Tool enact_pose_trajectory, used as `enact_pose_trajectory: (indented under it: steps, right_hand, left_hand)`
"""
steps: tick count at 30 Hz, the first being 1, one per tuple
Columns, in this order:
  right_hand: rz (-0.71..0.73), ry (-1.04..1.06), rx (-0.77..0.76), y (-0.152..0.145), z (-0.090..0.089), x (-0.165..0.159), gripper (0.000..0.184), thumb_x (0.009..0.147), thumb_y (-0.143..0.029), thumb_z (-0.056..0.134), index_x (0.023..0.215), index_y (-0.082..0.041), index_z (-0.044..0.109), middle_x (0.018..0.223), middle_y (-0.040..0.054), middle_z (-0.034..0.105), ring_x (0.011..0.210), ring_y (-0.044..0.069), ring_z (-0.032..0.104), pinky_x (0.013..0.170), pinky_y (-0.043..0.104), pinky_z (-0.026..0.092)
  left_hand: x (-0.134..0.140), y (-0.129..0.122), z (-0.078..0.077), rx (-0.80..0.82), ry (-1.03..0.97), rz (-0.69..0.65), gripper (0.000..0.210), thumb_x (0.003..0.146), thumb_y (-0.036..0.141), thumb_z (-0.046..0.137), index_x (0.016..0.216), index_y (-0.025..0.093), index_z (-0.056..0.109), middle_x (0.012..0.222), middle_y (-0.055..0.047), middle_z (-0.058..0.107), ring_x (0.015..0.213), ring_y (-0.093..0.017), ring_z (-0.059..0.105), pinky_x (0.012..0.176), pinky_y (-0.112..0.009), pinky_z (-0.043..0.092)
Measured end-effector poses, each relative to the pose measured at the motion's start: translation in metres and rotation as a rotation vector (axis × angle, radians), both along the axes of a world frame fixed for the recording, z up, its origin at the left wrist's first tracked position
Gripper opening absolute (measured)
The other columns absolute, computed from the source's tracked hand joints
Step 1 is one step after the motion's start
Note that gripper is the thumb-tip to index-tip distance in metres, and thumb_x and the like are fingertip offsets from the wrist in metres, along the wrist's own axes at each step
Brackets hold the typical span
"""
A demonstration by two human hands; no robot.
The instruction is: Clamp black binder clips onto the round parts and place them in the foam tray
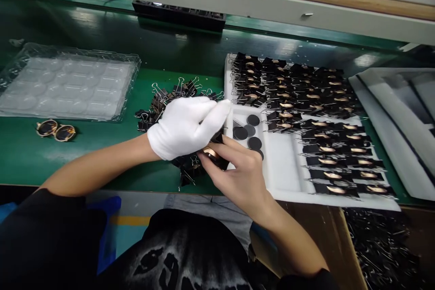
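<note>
My left hand (pixel 190 124), in a white glove, is closed with its fingers pressed together over a black binder clip (pixel 217 137), mostly hidden under it. Just below, my bare right hand (pixel 243 172) pinches a small gold-rimmed piece (pixel 210 152) between thumb and fingers, with black clip parts around it. The two hands meet at this piece. Behind and beneath the glove lies a heap of black binder clips (pixel 161 102) with wire handles. A white foam tray (pixel 285 163) to the right holds rows of gold-rimmed pieces clamped in binder clips (pixel 319 136).
Several dark round discs (pixel 254 143) lie in a tray compartment. Sunglasses (pixel 56 130) and a clear plastic blister tray (pixel 68 86) are at left. White foam sheets (pixel 401 122) stand at far right. A box of loose clips (pixel 384 244) sits below the table edge. A shelf beam (pixel 238 0) crosses above.
</note>
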State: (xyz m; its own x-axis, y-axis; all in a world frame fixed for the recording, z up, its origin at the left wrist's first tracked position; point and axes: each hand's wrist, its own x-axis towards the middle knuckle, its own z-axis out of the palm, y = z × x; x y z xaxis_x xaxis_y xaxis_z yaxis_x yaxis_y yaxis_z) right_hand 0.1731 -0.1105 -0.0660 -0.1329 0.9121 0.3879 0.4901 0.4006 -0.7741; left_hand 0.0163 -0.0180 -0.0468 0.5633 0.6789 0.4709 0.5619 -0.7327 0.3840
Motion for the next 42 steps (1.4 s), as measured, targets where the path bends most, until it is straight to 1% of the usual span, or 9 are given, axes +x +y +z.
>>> enact_pose_trajectory:
  steps: [4,10,14,18,22,25,32,36,42]
  right_hand:
    - [-0.044,-0.029,0.009,0.001,0.002,-0.010,0.016,0.095,-0.014,0.066,0.090,-0.020,0.080,0.077,0.0026,0.069,0.063,0.013,0.059,0.059,0.027,0.050]
    - [-0.028,0.042,-0.022,0.000,-0.002,-0.021,0.016,0.096,-0.020,0.068,0.098,-0.022,0.083,0.080,0.0035,0.073,0.070,0.016,0.067,0.067,0.030,0.059]
    - [-0.112,0.195,-0.129,-0.001,-0.008,-0.022,0.009,0.091,-0.025,0.075,0.092,-0.023,0.084,0.086,0.0025,0.079,0.080,0.020,0.073,0.080,0.035,0.064]
    - [-0.244,0.249,-0.254,0.001,-0.016,-0.023,0.011,0.089,-0.030,0.076,0.086,-0.021,0.082,0.076,-0.0005,0.074,0.072,0.018,0.069,0.071,0.032,0.060]
    - [-0.276,0.249,-0.278,0.005,-0.020,-0.029,0.013,0.089,-0.031,0.075,0.083,-0.020,0.080,0.072,-0.0016,0.069,0.067,0.015,0.062,0.068,0.031,0.056]
    - [-0.303,0.227,-0.265,0.007,-0.019,-0.034,0.018,0.091,-0.033,0.074,0.077,-0.020,0.075,0.067,-0.0025,0.059,0.063,0.013,0.053,0.063,0.028,0.049]
    - [-0.283,0.126,-0.267,0.011,-0.014,-0.032,0.030,0.091,-0.032,0.075,0.067,-0.020,0.060,0.063,-0.0050,0.044,0.060,0.010,0.038,0.057,0.025,0.038]
    - [-0.261,0.091,-0.274,0.014,-0.014,-0.030,0.045,0.090,-0.030,0.076,0.059,-0.021,0.044,0.061,-0.0055,0.033,0.059,0.009,0.031,0.053,0.026,0.032]
    - [-0.254,0.083,-0.287,0.012,-0.012,-0.027,0.044,0.090,-0.028,0.075,0.059,-0.021,0.045,0.059,-0.0059,0.035,0.057,0.008,0.034,0.052,0.025,0.031]
  left_hand:
    - [0.000,0.003,-0.002,0.114,0.001,-0.007,0.049,0.104,0.031,0.037,0.070,0.018,0.070,0.066,-0.004,0.069,0.065,-0.017,0.064,0.057,-0.032,0.037]
    - [0.003,0.015,0.000,-0.248,-0.285,0.024,0.061,0.106,0.037,0.044,0.049,0.018,0.058,0.049,0.000,0.058,0.051,-0.011,0.054,0.056,-0.030,0.040]
    - [-0.002,0.025,0.001,-0.316,-0.333,0.042,0.058,0.101,0.036,0.051,0.046,0.020,0.054,0.046,0.003,0.050,0.047,-0.010,0.047,0.053,-0.030,0.036]
    - [-0.005,0.027,0.007,-0.198,-0.273,0.065,0.059,0.100,0.034,0.046,0.043,0.021,0.037,0.044,0.003,0.035,0.046,-0.009,0.037,0.052,-0.030,0.030]
    - [-0.006,0.027,0.010,-0.022,-0.135,0.088,0.056,0.100,0.034,0.037,0.048,0.022,0.022,0.048,0.002,0.022,0.048,-0.010,0.036,0.055,-0.030,0.028]
    - [-0.006,0.029,0.009,0.058,-0.093,0.080,0.055,0.103,0.036,0.032,0.052,0.021,0.017,0.051,0.001,0.020,0.048,-0.009,0.036,0.058,-0.030,0.028]
    - [-0.005,0.029,0.010,0.027,-0.025,0.056,0.055,0.105,0.029,0.030,0.054,0.018,0.014,0.054,0.003,0.017,0.051,-0.002,0.029,0.065,-0.027,0.020]
    - [-0.003,0.027,0.010,0.018,0.013,0.115,0.055,0.104,0.033,0.028,0.054,0.020,0.012,0.053,0.003,0.018,0.051,-0.005,0.028,0.064,-0.028,0.020]
    - [-0.003,0.024,0.011,0.019,0.036,0.062,0.056,0.107,0.034,0.028,0.055,0.021,0.015,0.052,0.001,0.021,0.053,-0.009,0.023,0.062,-0.033,0.015]
